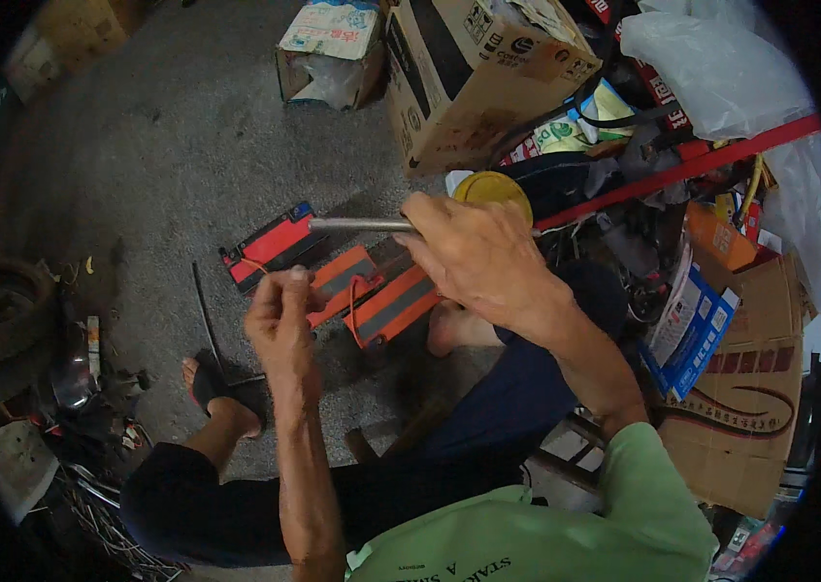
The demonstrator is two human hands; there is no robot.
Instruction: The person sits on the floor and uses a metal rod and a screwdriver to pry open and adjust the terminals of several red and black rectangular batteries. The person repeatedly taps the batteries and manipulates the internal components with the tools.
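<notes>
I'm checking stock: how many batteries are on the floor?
3: a red-black battery at left, an orange-grey battery in the middle, a second orange-grey battery at right. More could be hidden behind the right hand.

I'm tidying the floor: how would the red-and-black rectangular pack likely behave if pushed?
The red-and-black rectangular pack probably slides rather than rolls, given its flat sides and squared corners. It seems stiff: its straight edges show no sag.
</notes>
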